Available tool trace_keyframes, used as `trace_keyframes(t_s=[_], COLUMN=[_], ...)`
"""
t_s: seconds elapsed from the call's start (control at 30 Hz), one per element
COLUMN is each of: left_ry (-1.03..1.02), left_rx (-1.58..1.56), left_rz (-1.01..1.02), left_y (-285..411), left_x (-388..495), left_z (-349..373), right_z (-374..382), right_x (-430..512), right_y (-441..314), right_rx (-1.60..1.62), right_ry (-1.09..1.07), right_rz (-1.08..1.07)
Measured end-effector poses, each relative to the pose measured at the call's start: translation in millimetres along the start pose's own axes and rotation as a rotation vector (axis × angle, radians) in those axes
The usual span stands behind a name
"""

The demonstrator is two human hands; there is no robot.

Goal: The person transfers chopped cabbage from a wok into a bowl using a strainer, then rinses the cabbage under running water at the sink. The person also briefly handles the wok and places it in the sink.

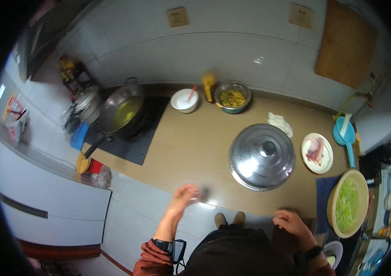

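Observation:
My left hand (182,199) hovers at the front edge of the tan countertop (188,151), its fingers curled and blurred. Whether something small and clear is between the fingers, I cannot tell. A dark smudge, perhaps its shadow, lies on the counter beside it. My right hand (290,220) hangs at the same edge further right, loosely closed, and nothing shows in it. Between and beyond the hands sits a large domed metal lid (250,165) with a dark knob. What it covers is hidden. A white plate (327,162) with raw meat (315,151) stands right of the lid.
A wok (107,114) with yellowish liquid stands on the black cooktop (154,127). Along the wall are a white bowl (185,108), a yellow-capped bottle (208,82) and a metal bowl (231,109) of food. At right are a blue ladle (340,132) and a basin (333,210) of shredded greens.

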State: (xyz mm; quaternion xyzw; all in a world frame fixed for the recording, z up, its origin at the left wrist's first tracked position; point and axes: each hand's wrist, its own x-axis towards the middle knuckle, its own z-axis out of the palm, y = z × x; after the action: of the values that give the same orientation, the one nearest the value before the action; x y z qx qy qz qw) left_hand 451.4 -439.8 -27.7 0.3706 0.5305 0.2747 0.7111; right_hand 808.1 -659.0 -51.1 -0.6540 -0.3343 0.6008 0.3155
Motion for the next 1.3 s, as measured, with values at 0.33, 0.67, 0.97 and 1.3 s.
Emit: trace_keyframes(t_s=[0.33, 0.67, 0.97, 1.3], left_ry=[0.070, -0.200, 0.187, -0.030], left_rx=[0.105, -0.012, -0.523, -0.876], left_rz=[0.004, 0.117, 0.140, 0.164], left_y=[11.8, 31.6, 51.7, 147.4], left_x=[-2.5, -0.9, -27.8, 37.8], left_z=[-1.5, -108.9, -366.6, -441.5], right_z=[17.7, 99.5, 284.1, 433.1], right_x=[22.5, -2.3, 140.6, 270.0], right_y=[20.7, 6.1, -116.0, -254.9], right_rx=[-0.116, 0.203, -0.140, -0.360], right_ry=[0.164, 0.306, -0.022, -0.208], right_rz=[-0.331, 0.046, -0.134, -0.517])
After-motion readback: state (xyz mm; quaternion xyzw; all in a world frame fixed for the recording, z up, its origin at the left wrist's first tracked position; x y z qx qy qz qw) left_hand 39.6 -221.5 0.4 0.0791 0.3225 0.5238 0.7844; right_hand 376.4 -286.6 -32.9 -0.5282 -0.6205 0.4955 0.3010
